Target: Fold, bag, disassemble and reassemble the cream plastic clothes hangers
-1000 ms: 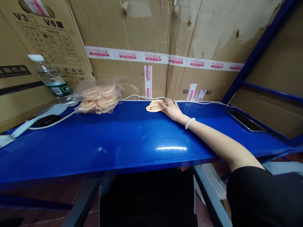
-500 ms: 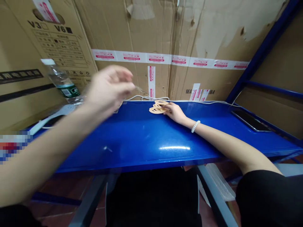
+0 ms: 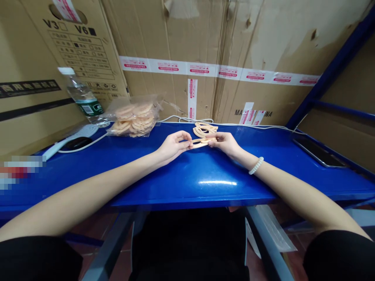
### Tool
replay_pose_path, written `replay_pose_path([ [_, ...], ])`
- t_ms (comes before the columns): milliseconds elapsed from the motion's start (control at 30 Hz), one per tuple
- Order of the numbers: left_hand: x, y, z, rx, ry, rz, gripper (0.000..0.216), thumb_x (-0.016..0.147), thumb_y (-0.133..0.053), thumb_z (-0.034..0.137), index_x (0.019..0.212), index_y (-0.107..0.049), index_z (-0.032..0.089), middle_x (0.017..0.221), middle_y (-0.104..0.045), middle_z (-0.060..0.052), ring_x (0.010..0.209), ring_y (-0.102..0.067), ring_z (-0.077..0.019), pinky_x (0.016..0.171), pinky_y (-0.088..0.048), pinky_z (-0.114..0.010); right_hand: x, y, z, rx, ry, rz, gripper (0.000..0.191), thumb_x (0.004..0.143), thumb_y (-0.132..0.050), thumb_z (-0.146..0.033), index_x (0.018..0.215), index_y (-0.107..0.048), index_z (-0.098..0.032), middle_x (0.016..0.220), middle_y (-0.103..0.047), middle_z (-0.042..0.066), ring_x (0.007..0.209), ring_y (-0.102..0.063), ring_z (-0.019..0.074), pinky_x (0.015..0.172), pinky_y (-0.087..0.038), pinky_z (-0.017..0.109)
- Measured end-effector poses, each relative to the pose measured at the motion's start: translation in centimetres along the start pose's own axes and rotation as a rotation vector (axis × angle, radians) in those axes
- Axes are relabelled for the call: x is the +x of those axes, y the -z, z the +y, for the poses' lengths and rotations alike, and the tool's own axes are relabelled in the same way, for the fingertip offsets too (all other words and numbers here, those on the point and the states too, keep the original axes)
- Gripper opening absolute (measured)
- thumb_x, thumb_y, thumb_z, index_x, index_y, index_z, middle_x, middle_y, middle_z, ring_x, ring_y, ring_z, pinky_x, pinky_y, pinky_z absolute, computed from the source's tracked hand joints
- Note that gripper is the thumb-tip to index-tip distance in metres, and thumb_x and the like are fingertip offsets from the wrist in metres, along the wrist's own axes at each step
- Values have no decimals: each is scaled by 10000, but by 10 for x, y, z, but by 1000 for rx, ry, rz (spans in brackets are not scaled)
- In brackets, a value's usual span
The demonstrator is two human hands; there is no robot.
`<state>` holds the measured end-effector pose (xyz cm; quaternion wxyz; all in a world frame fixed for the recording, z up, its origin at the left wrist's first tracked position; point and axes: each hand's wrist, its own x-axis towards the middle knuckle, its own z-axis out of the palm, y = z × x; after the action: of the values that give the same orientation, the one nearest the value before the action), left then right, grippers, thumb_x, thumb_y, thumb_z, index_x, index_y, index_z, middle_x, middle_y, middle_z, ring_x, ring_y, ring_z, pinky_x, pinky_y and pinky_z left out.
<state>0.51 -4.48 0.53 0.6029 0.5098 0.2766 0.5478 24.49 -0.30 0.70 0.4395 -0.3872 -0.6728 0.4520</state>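
Both hands were found over the middle of the blue worktop (image 3: 181,183), toward its back edge. The left hand (image 3: 172,146) and the right hand (image 3: 225,142) faced each other, fingertips close together, with one thin, flat, peach-coloured piece (image 3: 202,141) pinched between them. Each hand gripped one end of the piece with thumb and fingers closed on it. The piece sat roughly level, just above the worktop surface; whether it touched the surface could not be determined. Its exact outline could not be made out, beyond that it looked like a cut-out shape with open loops.

Just behind the held piece, a small pile (image 3: 206,127) of similar peach-coloured pieces lay flat on the worktop, near the right hand's fingertips. A white beaded bracelet (image 3: 256,165) was on the right wrist.

To the left of the hands, well apart, a clear plastic bag (image 3: 134,116) holding more of the same pieces lay at the back of the worktop. A water bottle (image 3: 83,99) with a white cap and green label stood leaning beside the bag, against the boxes (image 3: 164,47). A white cable (image 3: 178,118) ran along the back edge of the worktop behind the pile. A dark phone (image 3: 319,153) lay flat near the right end, well apart from both hands. Taped cardboard boxes formed the wall behind the worktop.
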Motion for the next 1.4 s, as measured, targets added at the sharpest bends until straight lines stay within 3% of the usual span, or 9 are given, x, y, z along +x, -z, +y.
replay_pose_path([
  [200,-5,-2,4,77,-22,-48,340,658,-902,227,896,-671,152,853,-710,-17,799,-703,-151,853,-575,-329,-8,-3,-7,96,46,49,302,691,-856,-165,988,-804,-163,963,-786,71,825,-716,197,899,-614,395],
  [367,-4,3,2,485,-205,35,304,778,-810,389,933,-693,154,961,-733,-77,936,-699,-211,889,-555,-361,-9,-4,-15,52,230,23,319,725,-861,-259,1027,-796,-183,1161,-765,85,1068,-711,260,1045,-551,468],
  [500,-3,6,-2,734,-279,96,452,753,-803,391,1147,-705,194,1174,-735,-82,1005,-667,-223,814,-522,-325,-13,-9,-22,34,318,-31,308,761,-867,-307,1037,-793,-192,1197,-755,94,1139,-696,280,1069,-535,478],
  [667,-9,5,1,935,-368,60,251,832,-732,388,1005,-789,217,880,-761,-31,787,-615,-195,751,-459,-309,-19,-14,-28,26,328,-75,361,777,-871,-361,1086,-778,-198,1220,-749,95,1143,-697,270,1052,-550,449],
  [900,-11,4,-4,679,-266,69,359,910,-691,492,1065,-734,170,884,-770,-57,782,-698,-200,675,-501,-270,-14,-3,-25,-101,174,-78,437,761,-859,-412,1095,-784,-141,933,-777,91,741,-700,197,750,-612,360],
  [1033,-5,8,-6,553,-235,175,341,903,-721,480,979,-655,154,804,-738,-47,633,-665,-155,580,-497,-249,-11,8,-24,-273,51,-171,319,746,-839,-411,896,-799,-133,735,-735,65,637,-664,197,620,-554,321],
  [1167,0,12,-3,510,-258,243,232,923,-706,374,935,-629,156,736,-686,-15,647,-676,-148,620,-516,-246,-7,15,-24,-427,36,-100,294,754,-815,-424,736,-750,-138,613,-645,24,567,-557,147,521,-410,261],
  [1267,2,15,-2,581,-288,253,179,935,-673,329,882,-644,161,712,-660,-5,637,-639,-136,624,-483,-243,-5,18,-24,-279,49,14,349,763,-826,-457,693,-692,-142,619,-606,8,552,-486,109,495,-361,242],
  [1400,1,17,1,653,-246,239,260,940,-638,398,822,-659,167,667,-612,-1,613,-568,-139,608,-432,-256,-5,21,-26,12,15,33,394,703,-924,-449,780,-680,-150,721,-668,38,607,-584,124,530,-479,241],
])
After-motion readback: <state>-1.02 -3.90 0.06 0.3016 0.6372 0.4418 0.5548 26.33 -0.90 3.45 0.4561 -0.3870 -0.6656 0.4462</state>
